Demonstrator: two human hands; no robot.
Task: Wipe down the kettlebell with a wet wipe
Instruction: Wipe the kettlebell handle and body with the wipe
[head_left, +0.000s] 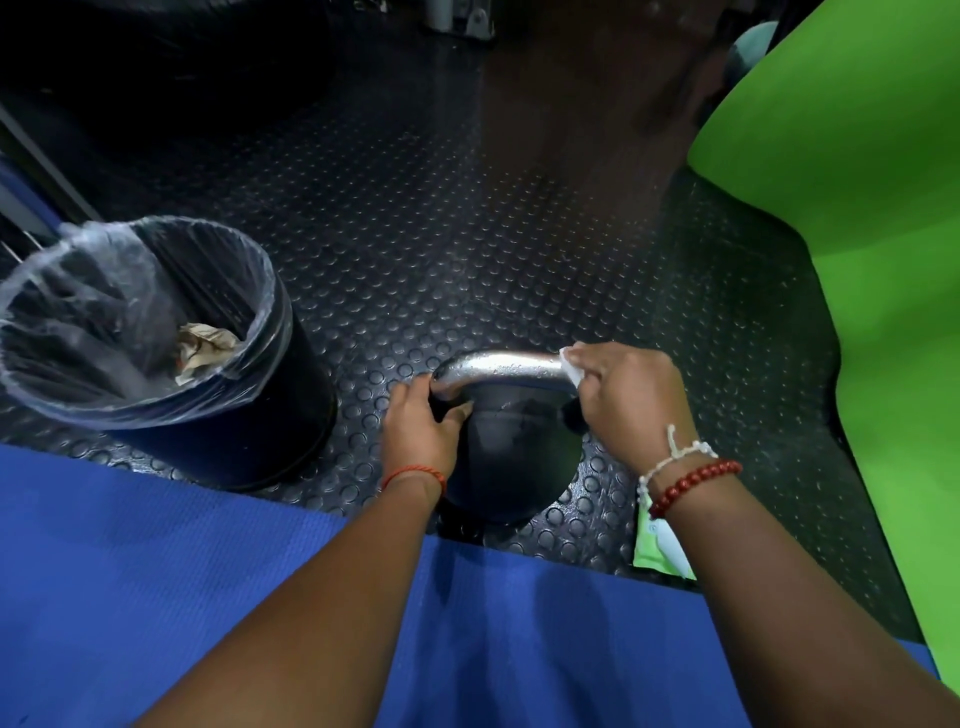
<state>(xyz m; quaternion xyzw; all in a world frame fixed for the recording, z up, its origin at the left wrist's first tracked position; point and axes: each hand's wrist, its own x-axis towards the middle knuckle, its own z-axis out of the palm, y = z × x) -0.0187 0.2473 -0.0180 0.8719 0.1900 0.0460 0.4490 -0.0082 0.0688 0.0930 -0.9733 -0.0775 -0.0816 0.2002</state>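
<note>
Kettlebell, black body with chrome handle, stands on the studded rubber floor just beyond the blue mat. Left hand grips the handle's left bend; right hand pinches a white wet wipe against its right end. Lined bin to the left, green mat to the right, green wipe packet beneath the right wrist.

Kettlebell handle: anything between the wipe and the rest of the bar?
Only the person's own left hand, which grips the left end of the kettlebell handle. The right hand presses the wet wipe onto the right end, touching the chrome. The stretch between the hands is bare.
</note>
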